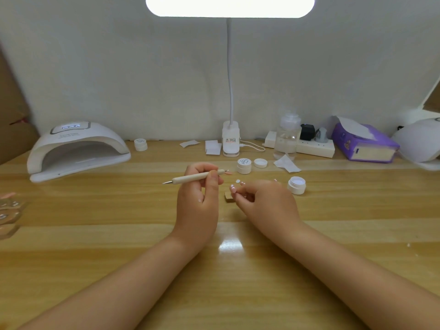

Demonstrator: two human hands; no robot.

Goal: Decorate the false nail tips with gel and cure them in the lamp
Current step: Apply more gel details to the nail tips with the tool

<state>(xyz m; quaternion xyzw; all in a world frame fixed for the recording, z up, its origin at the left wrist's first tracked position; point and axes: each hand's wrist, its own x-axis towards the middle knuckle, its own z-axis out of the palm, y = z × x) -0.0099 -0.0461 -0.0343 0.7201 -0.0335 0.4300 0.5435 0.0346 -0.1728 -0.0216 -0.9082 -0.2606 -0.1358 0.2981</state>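
1. The person's left hand (198,186) is sitting just left of the frame's centre, its grip closed round a pale dotting tool (197,176) that is lying nearly level, metal point aimed left and the other end reaching right.
2. The right hand (264,198) is resting just right of centre on the wooden worktop (119,234), fingers curled inward; whether they are pinching anything I cannot tell, as the fingertips are blurred.
3. A small tan block (229,197) is lying on the worktop between the two hands, touching the right hand's fingers.
4. An open white gel pot (296,185) is standing just right of the right hand.
5. Above the hands, a closed pot (244,166) with a printed lid is sitting beside a loose lid (260,163).
6. The white curing lamp (76,151) is standing at the left of the frame, well apart from the hands, mouth facing the viewer and a display glowing on top.
7. Another closed small jar (140,144) is sitting just right of that lamp.
8. A clip-on desk light (230,7) is shining from the top centre, its base (230,141) standing at the back of the worktop.
9. A clear bottle (287,136), a power strip (309,146) and a purple tissue pack (364,146) are lined up at the upper right.
10. Pinkish nail tips on holders (9,208) are showing at the left edge.
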